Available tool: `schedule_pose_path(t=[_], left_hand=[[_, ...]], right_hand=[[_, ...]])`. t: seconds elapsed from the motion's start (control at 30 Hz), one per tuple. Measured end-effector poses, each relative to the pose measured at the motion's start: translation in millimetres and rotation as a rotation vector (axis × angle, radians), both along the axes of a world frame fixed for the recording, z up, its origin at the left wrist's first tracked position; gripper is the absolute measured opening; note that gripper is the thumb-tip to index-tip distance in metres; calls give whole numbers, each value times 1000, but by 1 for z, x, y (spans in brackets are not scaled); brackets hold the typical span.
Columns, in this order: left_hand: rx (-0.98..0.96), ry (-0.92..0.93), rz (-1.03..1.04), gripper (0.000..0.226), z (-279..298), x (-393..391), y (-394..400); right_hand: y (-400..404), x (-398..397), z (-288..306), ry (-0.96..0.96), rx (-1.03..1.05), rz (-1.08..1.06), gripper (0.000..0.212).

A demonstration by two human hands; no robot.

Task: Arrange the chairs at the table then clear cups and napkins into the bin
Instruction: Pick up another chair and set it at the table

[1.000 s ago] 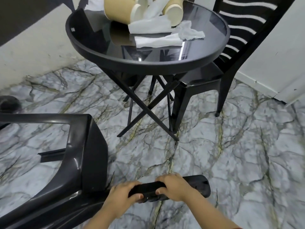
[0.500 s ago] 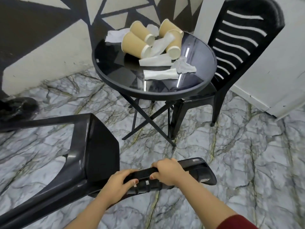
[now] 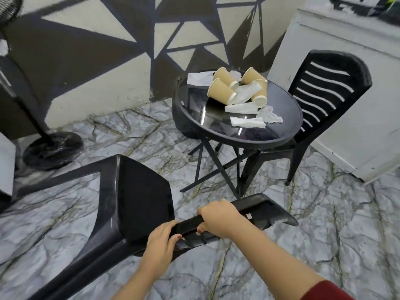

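A black plastic chair point(image 3: 138, 198) lies tipped on the marble floor in front of me, its seat facing right and its legs pointing left. My left hand point(image 3: 161, 241) and my right hand point(image 3: 218, 215) both grip the top of its backrest, which is raised off the floor. Beyond it stands a round black table point(image 3: 216, 126) with several tan paper cups point(image 3: 220, 90) lying on their sides among crumpled white napkins point(image 3: 247, 122). A second black chair point(image 3: 324, 100) stands upright, tucked against the table's right side.
A pedestal fan's round base point(image 3: 52, 148) sits on the floor at the left by the patterned wall. A white cabinet point(image 3: 357, 105) stands at the right behind the upright chair. Open marble floor lies at the lower right.
My head has risen and pulled back, so the table now looks farther away. Both hands have lifted the fallen chair's backrest higher off the floor.
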State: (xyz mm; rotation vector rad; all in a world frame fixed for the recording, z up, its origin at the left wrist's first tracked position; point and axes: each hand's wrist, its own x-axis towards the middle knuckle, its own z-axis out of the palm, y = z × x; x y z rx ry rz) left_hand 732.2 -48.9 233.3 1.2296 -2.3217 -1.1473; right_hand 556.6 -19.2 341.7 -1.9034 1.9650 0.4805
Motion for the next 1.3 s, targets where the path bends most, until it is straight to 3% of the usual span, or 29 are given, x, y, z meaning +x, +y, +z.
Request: schedule_pose_path(t=[0.13,0.27,0.37,0.47,0.53,0.6,0.73,0.83,1.03,1.3], left_hand=[[-58,36,86,30,9,44,-5],[-95,64,133,54,21,85,-8],[-78,101,170,62,23,111,-8],[-64,130,209,54,21,130,-5],[-61,138,202,49,22,139,-5],[-70,149,193,49,25,148,-6],[-64,116,112,25,32,169,-12],[-108,129,21,28,39,185,-16],[-145,234,-189,36,114,163,-21],[-134,388,-122,29,159,201,-36]], right_hand=[[-7,35,39,93,-23,-28,36],[13,45,85,255,-194,-131,47],[42,43,109,160,-335,-199,42],[64,54,107,-292,-472,-403,26],[71,66,98,-457,-556,-464,22],[74,79,91,-496,-621,-464,23],[72,99,92,-526,-641,-454,19],[66,114,99,-536,-650,-432,22],[42,156,117,-568,-648,-388,29],[14,216,138,-631,-642,-335,35]])
